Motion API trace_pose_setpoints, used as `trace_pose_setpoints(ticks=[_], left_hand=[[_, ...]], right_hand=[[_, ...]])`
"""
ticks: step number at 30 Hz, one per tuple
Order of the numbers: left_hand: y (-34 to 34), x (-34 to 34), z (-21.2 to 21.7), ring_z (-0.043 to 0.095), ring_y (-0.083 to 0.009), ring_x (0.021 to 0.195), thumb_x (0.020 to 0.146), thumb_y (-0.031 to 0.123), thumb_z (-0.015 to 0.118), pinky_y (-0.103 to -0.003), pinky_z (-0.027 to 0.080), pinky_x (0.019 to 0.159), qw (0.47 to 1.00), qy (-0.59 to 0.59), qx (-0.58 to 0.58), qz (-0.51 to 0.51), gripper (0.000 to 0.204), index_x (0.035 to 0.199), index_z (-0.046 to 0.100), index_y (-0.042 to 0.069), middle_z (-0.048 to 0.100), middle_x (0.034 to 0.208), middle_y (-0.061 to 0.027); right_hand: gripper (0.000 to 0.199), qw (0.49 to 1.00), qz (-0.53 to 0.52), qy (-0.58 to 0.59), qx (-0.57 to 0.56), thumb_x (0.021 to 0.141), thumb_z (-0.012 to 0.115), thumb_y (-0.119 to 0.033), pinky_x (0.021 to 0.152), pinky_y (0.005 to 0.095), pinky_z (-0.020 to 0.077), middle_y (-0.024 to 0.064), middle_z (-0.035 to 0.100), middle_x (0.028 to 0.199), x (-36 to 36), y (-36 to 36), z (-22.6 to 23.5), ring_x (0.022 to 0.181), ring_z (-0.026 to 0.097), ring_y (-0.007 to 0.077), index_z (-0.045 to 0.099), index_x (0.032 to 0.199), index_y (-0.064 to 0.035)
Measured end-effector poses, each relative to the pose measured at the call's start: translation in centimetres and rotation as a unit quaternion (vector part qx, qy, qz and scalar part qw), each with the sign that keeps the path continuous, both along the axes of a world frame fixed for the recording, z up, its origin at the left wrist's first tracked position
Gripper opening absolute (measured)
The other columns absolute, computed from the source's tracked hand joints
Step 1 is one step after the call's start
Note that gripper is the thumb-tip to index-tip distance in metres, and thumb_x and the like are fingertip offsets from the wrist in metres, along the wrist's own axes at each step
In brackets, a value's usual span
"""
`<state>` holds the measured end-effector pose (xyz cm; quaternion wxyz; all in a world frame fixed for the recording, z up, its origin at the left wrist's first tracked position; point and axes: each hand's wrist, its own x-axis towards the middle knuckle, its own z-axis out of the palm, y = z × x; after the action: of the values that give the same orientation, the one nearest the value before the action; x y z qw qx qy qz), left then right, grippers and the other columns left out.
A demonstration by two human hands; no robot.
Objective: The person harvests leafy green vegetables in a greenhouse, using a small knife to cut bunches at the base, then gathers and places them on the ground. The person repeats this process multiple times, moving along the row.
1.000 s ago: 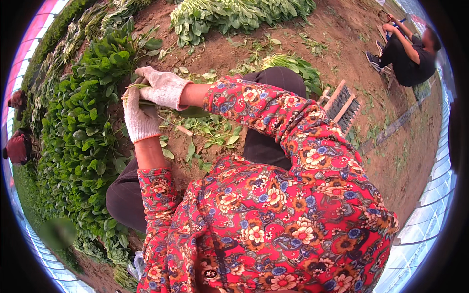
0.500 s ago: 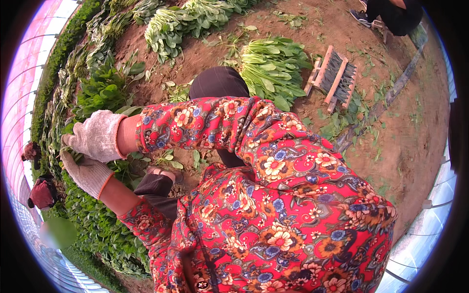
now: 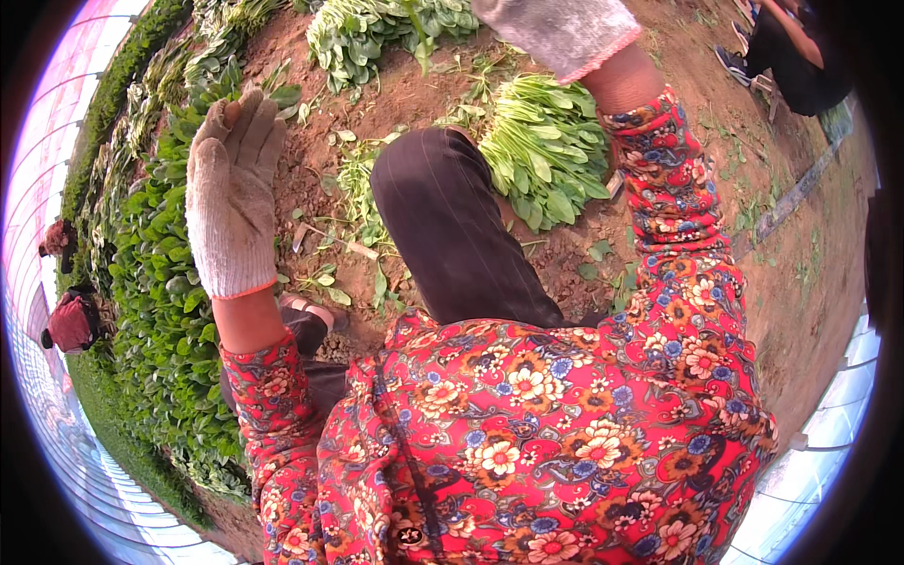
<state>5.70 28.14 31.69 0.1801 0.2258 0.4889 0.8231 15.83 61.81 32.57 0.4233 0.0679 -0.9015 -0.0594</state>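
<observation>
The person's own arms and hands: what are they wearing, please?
Both hands wear knitted work gloves, whitish-grey and soiled, with a thin pink edge at the cuff: the left hand and the right hand. Both arms have red sleeves printed with many small flowers in orange, white, blue and yellow.

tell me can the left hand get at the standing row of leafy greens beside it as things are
Probably yes. The left hand, gloved, open and empty, hovers right at the edge of the growing greens, with only bare soil and stray leaves beside it and nothing between them.
</observation>
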Motion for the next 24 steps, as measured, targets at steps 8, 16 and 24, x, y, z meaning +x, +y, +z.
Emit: trace_pose_setpoints(ticks=[8,16,24], left_hand=[[-11.7,-0.1,-4.0,0.064,-0.0239,0.115,0.101,0.01,0.056,-0.037,0.049,0.104,0.939,-0.048,-0.337,0.034,0.031,0.13,0.057,-0.002,0.065,0.126,-0.0152],[-16.1,-1.6,-7.9,0.064,-0.0202,0.112,0.101,0.014,0.06,-0.033,0.05,0.102,0.903,-0.123,-0.397,0.11,0.032,0.13,0.058,0.0,0.066,0.122,-0.0113],[-12.7,0.0,-7.8,0.064,-0.0203,0.112,0.097,0.009,0.058,-0.032,0.047,0.102,0.861,-0.13,-0.492,-0.022,0.038,0.133,0.056,-0.004,0.065,0.123,-0.0115]], right_hand=[[0.043,0.911,-0.237,-0.334,-0.043,0.091,0.055,-0.02,0.085,0.0468,0.0556,0.017,0.066,0.115,8.7,12.6,-17.3,0.099,0.068,0.0352,0.056,0.133,-0.0109],[0.038,0.843,-0.305,-0.433,-0.1,0.093,0.053,-0.018,0.088,0.0477,0.0529,0.0149,0.065,0.116,11.8,12.7,-19.6,0.107,0.066,0.0336,0.057,0.13,-0.0122],[0.032,0.823,-0.292,-0.48,-0.081,0.095,0.049,-0.015,0.084,0.0473,0.0529,0.0147,0.066,0.113,8.7,11.2,-21.0,0.102,0.068,0.033,0.062,0.124,-0.0154]])
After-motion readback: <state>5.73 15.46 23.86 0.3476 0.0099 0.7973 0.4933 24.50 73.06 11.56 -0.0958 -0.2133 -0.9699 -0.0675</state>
